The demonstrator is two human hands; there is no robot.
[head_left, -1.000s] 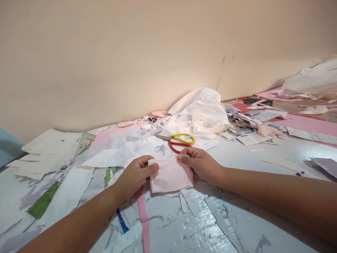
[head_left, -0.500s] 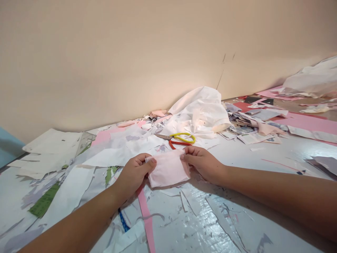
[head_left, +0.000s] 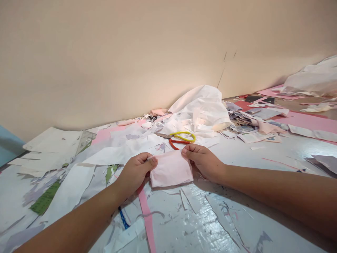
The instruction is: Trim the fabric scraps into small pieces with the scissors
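Between my two hands is a small, pale pink rectangular piece of fabric, held up a little above the table. My left hand pinches its upper left corner between thumb and fingers. At the upper right corner, my right hand grips it the same way. Just behind the piece lie scissors with one yellow and one red handle, their blades pointing left. A pink strip hangs or lies below my left hand; which of these I cannot tell.
White and grey scraps cover the table's left side. A crumpled white sheet leans against the beige wall. Stacked cut pieces and a pink sheet lie to the right. Thin offcuts litter the shiny tabletop.
The pale pink piece has shifted slightly right and its right edge lies flatter. My right hand's fingers have moved up to its top right corner. My left hand keeps its hold.
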